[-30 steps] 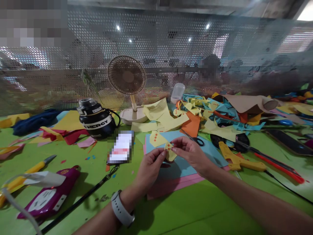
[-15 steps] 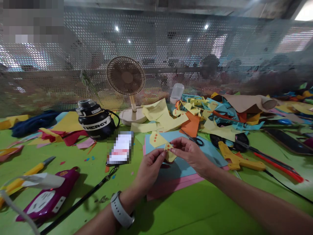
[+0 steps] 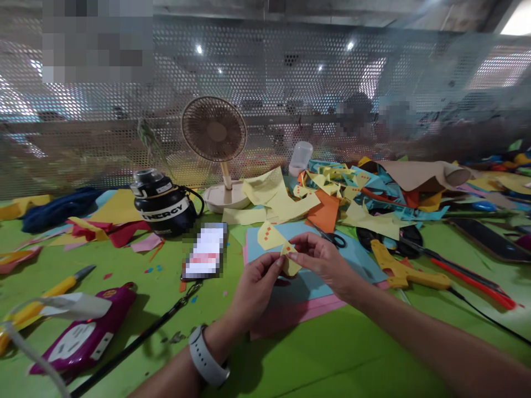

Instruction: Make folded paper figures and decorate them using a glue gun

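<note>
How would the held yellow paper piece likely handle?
The yellow paper piece is probably light, being small. Thin-looking, it may crease if squeezed, yet seems stiff enough not to droop where the left hand and right hand pinch it.

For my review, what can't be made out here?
Head view, yellow paper cutout: far side turned away, edges covered by the left hand and right hand.
Head view, phone: screen text hidden by pixelation.
Head view, black strap: lower end cut off by the bottom edge.
Head view, shapes behind perforated panel: screened and blurred.
</note>
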{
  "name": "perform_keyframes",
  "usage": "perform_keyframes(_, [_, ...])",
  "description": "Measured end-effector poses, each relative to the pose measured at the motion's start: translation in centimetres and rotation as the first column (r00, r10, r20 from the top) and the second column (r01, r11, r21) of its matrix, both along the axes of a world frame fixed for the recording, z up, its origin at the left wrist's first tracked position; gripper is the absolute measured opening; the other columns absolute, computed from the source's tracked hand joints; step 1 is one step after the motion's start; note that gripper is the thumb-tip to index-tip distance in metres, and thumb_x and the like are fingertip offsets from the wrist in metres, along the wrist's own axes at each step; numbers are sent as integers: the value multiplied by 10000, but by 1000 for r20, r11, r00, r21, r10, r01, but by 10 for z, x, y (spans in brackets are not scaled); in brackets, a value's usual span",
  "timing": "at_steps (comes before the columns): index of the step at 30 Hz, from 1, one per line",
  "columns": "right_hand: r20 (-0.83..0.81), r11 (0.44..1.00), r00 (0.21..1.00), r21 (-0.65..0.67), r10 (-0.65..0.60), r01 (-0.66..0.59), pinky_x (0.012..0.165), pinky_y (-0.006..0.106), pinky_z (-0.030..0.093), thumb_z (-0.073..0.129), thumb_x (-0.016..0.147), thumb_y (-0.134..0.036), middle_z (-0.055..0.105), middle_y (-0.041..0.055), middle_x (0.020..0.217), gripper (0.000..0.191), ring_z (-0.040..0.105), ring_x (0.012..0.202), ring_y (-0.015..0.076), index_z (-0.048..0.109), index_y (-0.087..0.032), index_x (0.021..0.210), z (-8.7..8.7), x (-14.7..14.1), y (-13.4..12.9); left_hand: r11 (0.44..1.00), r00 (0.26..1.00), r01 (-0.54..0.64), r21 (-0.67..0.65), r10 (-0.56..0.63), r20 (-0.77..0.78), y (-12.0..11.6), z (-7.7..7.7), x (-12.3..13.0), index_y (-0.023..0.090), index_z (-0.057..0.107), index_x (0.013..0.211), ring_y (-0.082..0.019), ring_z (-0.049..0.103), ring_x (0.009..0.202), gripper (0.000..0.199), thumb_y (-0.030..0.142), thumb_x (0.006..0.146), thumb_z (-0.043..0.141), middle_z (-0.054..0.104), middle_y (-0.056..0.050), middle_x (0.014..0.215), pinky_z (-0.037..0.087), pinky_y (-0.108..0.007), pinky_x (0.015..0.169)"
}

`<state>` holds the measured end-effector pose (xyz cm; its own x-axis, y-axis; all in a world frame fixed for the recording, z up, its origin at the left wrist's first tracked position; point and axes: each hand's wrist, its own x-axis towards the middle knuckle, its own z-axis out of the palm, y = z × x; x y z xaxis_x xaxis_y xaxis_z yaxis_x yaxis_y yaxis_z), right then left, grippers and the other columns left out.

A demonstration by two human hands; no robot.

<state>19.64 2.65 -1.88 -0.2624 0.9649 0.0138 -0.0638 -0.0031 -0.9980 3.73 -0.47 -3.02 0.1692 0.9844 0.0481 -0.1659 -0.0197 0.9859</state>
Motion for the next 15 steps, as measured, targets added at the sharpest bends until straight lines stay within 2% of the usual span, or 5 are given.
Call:
perform_keyframes(10, [23, 1000, 1000, 21, 13, -13, 698, 276, 453, 785, 646, -369, 597, 7, 812, 376, 553, 776, 144, 624, -192, 935, 1, 1, -1, 1000, 1000, -16, 3, 16, -11, -2, 2, 0, 164, 691, 833, -139, 576, 678, 288, 443, 772, 657, 620, -8, 718, 521, -248, 619])
perform_keyframes(15, [49, 1000, 999, 29, 10, -11, 712, 287, 451, 760, 654, -378, 612, 12, 824, 351, 560, 781, 153, 626, -198, 924, 8, 1, -4, 1000, 1000, -8, -5, 8, -15, -1, 0, 0, 167, 685, 829, -146, 595, 675, 308, 469, 767, 661, 626, -10, 712, 524, -259, 619])
